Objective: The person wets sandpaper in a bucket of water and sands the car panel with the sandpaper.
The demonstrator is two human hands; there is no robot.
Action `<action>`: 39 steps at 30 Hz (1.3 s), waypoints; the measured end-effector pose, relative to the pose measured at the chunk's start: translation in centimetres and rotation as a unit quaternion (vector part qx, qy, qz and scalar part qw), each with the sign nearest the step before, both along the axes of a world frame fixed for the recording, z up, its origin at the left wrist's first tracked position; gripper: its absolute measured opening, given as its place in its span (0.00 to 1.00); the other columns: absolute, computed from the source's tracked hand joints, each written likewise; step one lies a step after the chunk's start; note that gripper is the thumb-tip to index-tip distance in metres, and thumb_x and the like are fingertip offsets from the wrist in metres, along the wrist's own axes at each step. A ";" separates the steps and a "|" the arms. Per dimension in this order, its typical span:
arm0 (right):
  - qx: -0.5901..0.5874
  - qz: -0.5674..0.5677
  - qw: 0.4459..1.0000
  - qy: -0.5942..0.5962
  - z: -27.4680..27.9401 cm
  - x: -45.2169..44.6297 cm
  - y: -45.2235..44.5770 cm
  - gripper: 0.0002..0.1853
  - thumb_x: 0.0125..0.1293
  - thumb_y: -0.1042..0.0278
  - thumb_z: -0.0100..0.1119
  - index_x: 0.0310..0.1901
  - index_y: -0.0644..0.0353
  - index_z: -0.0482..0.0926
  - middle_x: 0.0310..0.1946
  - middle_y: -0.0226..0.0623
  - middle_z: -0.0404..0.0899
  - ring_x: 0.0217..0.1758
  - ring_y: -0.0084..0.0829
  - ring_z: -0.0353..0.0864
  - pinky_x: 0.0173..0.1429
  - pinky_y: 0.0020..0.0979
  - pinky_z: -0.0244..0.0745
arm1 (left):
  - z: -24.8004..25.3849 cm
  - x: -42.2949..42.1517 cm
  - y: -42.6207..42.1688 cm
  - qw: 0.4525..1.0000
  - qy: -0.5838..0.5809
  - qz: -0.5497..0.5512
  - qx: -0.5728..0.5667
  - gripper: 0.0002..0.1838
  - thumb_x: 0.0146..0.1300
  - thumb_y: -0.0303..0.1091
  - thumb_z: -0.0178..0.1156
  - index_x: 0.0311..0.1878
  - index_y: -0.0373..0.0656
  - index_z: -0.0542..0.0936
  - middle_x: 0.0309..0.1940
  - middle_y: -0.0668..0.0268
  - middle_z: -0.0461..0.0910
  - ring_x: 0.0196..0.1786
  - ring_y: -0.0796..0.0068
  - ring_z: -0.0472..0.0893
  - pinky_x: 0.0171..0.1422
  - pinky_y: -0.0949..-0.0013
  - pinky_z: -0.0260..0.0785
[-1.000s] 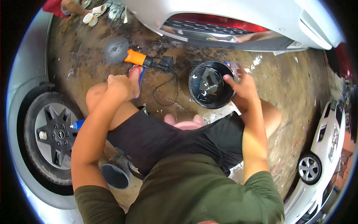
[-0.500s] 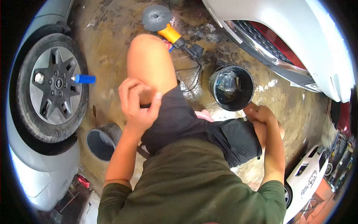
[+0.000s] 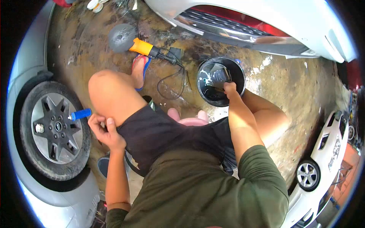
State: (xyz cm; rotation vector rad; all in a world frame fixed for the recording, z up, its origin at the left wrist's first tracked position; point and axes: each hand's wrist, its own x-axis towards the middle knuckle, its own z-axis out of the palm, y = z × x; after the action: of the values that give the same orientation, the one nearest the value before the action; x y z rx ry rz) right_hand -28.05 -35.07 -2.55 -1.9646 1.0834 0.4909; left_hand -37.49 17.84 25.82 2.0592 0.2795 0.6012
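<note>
Three pale cars hem in this patch of garage floor [image 3: 171, 22]: a silver car [image 3: 28, 64] on the left with its wheel [image 3: 57, 127] right by the person, a whitish one [image 3: 262, 11] across the top, and a white car [image 3: 323, 152] off to the right. Floor's brown, blotchy and properly wet, with bright shiny patches just beside the black bucket [image 3: 201, 95], and over at the far right there's an orange-ish surface [image 3: 350, 163]. Bucket stands upright on that floor, in front of the pink stool [image 3: 190, 121] showing between the thighs, and a flat dark piece [image 3: 219, 76] is inside it. Right hand [image 3: 230, 87] is at the bucket, fingers curled near that piece, but can't make out whether the grip has actually got hold of it. Left hand [image 3: 108, 135] is between the knee and the wheel, grip loose with thumb and fingers apart, nothing visible in it. Blue bottle [image 3: 81, 114] is just above it, nozzle toward the wheel, not sure what's supporting it. Orange power tool [image 3: 141, 46] lies on the floor past the flip-flop [image 3: 146, 70], dark disc [image 3: 121, 38] to the left, cable [image 3: 161, 91] looped toward the bucket
</note>
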 end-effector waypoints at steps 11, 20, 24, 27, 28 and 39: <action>-0.183 0.177 0.965 -0.060 5.1 6.7 2.5 0.21 0.63 0.64 0.63 0.56 0.61 0.83 0.50 0.52 0.85 0.56 0.49 0.86 0.62 0.48 0.81 | 0.2 0.5 -0.6 0.999 0.029 -0.013 -0.021 0.11 0.73 0.36 0.58 0.44 0.42 0.67 0.43 0.68 0.65 0.46 0.75 0.66 0.57 0.69 0.61; -0.191 0.462 0.863 0.075 3.2 5.1 4.8 0.19 0.76 0.68 0.48 0.65 0.50 0.78 0.68 0.53 0.74 0.63 0.51 0.84 0.62 0.50 0.83 | 0.1 0.4 0.2 0.999 0.047 -0.017 -0.005 0.10 0.73 0.36 0.55 0.45 0.42 0.66 0.43 0.68 0.64 0.47 0.74 0.65 0.59 0.69 0.59; -0.293 0.526 0.798 -0.027 3.3 5.7 1.7 0.11 0.72 0.64 0.58 0.49 0.54 0.87 0.62 0.47 0.78 0.61 0.48 0.83 0.59 0.45 0.84 | 0.3 0.8 0.0 0.999 0.047 -0.023 -0.009 0.11 0.74 0.36 0.55 0.44 0.41 0.66 0.41 0.69 0.63 0.46 0.74 0.65 0.57 0.70 0.59; -0.204 0.515 0.811 -0.188 8.0 6.1 0.0 0.10 0.64 0.66 0.69 0.46 0.56 0.88 0.54 0.45 0.83 0.56 0.44 0.85 0.57 0.42 0.83 | 0.9 1.3 -1.1 0.999 0.033 -0.023 -0.015 0.11 0.74 0.36 0.56 0.44 0.41 0.66 0.41 0.69 0.62 0.44 0.75 0.64 0.55 0.70 0.59; -0.135 0.496 0.838 -0.184 9.1 6.4 -0.5 0.10 0.64 0.66 0.70 0.45 0.58 0.87 0.49 0.43 0.84 0.52 0.42 0.86 0.55 0.41 0.82 | 1.1 1.5 -1.5 0.999 0.026 -0.022 -0.016 0.11 0.74 0.36 0.56 0.44 0.42 0.66 0.40 0.69 0.62 0.44 0.75 0.64 0.54 0.71 0.59; 0.175 0.236 0.937 -0.191 20.1 2.9 -0.2 0.19 0.75 0.53 0.66 0.35 0.63 0.85 0.24 0.34 0.83 0.20 0.19 0.78 0.24 0.27 0.73 | 6.7 5.2 -11.2 0.939 0.021 -0.223 0.261 0.13 0.60 0.30 0.72 0.47 0.39 0.82 0.49 0.57 0.83 0.55 0.54 0.80 0.65 0.59 0.68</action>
State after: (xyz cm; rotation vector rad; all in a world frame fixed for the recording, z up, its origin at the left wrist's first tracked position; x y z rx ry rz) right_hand -25.11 -35.26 17.53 -1.8831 0.2519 0.4860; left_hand -32.32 6.59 32.49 2.5332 -0.3607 0.3705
